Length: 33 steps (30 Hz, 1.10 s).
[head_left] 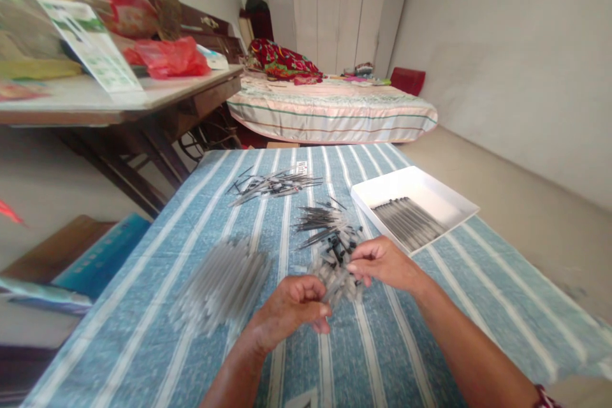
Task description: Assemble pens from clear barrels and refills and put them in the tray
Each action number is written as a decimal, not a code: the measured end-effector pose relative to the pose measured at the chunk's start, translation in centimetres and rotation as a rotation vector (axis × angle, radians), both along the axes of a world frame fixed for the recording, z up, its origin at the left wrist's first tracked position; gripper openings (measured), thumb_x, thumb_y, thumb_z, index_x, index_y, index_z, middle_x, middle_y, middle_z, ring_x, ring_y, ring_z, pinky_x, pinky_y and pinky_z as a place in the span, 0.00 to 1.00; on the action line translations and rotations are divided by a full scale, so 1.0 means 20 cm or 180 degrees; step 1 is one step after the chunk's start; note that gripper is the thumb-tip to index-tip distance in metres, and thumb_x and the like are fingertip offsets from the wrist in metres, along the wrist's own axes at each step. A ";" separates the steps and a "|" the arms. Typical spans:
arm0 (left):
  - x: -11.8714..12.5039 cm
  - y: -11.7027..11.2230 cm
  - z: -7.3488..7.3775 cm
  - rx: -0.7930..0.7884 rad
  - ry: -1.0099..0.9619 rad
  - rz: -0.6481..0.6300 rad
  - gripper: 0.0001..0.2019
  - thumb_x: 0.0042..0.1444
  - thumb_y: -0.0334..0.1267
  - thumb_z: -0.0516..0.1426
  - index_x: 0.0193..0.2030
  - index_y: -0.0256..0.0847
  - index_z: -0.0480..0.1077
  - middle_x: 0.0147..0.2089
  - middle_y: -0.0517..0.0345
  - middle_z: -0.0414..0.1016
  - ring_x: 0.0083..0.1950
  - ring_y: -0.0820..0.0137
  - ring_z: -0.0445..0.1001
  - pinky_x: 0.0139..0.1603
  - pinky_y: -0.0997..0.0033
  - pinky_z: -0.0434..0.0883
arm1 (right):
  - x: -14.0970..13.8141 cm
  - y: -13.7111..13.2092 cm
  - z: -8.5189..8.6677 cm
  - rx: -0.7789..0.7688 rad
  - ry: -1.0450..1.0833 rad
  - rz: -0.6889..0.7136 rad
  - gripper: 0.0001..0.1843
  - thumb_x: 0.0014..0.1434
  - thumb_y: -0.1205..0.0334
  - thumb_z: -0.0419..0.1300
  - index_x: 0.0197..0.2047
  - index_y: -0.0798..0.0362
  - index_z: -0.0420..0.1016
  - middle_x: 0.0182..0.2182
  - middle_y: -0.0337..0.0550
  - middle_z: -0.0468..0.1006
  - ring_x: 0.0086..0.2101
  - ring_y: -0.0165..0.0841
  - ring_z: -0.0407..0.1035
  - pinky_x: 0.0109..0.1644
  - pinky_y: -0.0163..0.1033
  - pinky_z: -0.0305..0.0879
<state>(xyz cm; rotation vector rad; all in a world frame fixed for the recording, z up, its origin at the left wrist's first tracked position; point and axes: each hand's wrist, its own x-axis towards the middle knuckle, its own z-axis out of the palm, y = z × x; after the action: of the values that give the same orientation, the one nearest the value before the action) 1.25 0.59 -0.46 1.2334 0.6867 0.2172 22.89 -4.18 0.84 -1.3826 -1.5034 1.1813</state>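
My left hand (295, 307) is closed, with thumb and fingers gripping the near end of a clear pen barrel (337, 284). At the barrel's far end, the fingertips of my right hand (385, 262) pinch together; any small part between them is too blurred to make out. Just beyond and under the hands lies a heap of small clear and black pen parts (337, 248). Behind that heap are thin dark refills (319, 220). To the left of my left hand, a large stack of translucent pen barrels (222, 287) rests on the striped cloth.
A white box lid or tray (415, 182) at the right holds a row of pens (408, 222). More dark refills (277, 185) lie scattered towards the back of the cloth-covered table (157, 268). A cluttered side table (182, 89) stands left, a bed (335, 108) beyond.
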 end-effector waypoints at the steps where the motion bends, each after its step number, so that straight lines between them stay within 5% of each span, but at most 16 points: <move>1: 0.00 0.00 0.00 0.0011 0.0014 -0.0011 0.12 0.42 0.38 0.63 0.29 0.36 0.65 0.22 0.61 0.74 0.24 0.69 0.74 0.28 0.71 0.69 | 0.00 0.00 0.00 -0.0015 -0.0027 -0.0001 0.16 0.53 0.55 0.59 0.21 0.57 0.70 0.16 0.35 0.70 0.16 0.24 0.63 0.20 0.28 0.57; 13: 0.03 -0.01 -0.02 0.0212 0.0162 0.0016 0.13 0.40 0.40 0.64 0.27 0.38 0.64 0.19 0.64 0.72 0.22 0.72 0.72 0.27 0.73 0.67 | -0.04 -0.02 -0.04 -0.0138 -0.0468 -0.0327 0.25 0.56 0.47 0.54 0.15 0.56 0.63 0.13 0.35 0.67 0.13 0.22 0.60 0.17 0.27 0.53; 19: 0.03 -0.01 -0.01 0.0262 0.0176 0.0081 0.14 0.40 0.41 0.64 0.27 0.38 0.64 0.20 0.64 0.71 0.23 0.71 0.72 0.28 0.72 0.67 | -0.03 -0.05 -0.05 -0.0003 -0.0217 -0.0449 0.16 0.52 0.50 0.59 0.24 0.55 0.68 0.15 0.32 0.67 0.15 0.23 0.61 0.18 0.27 0.56; 27: 0.05 0.00 0.01 0.0493 0.0374 -0.0024 0.12 0.39 0.41 0.62 0.26 0.39 0.64 0.19 0.64 0.72 0.24 0.70 0.72 0.28 0.71 0.67 | -0.04 -0.05 -0.05 0.0164 -0.0641 -0.0544 0.26 0.55 0.45 0.54 0.15 0.55 0.63 0.11 0.33 0.64 0.14 0.23 0.59 0.19 0.29 0.53; 33: 0.06 0.01 0.02 0.0579 0.0462 -0.0078 0.11 0.41 0.42 0.62 0.27 0.40 0.66 0.21 0.64 0.72 0.26 0.70 0.73 0.30 0.72 0.68 | -0.04 -0.07 -0.05 0.0103 -0.0130 -0.0649 0.20 0.52 0.45 0.58 0.23 0.54 0.66 0.15 0.31 0.66 0.15 0.24 0.60 0.17 0.29 0.54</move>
<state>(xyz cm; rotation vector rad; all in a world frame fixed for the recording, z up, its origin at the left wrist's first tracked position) 2.46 0.69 -0.05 1.4412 0.7899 0.1739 22.12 -5.50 -0.19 -1.5068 -1.3665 1.0039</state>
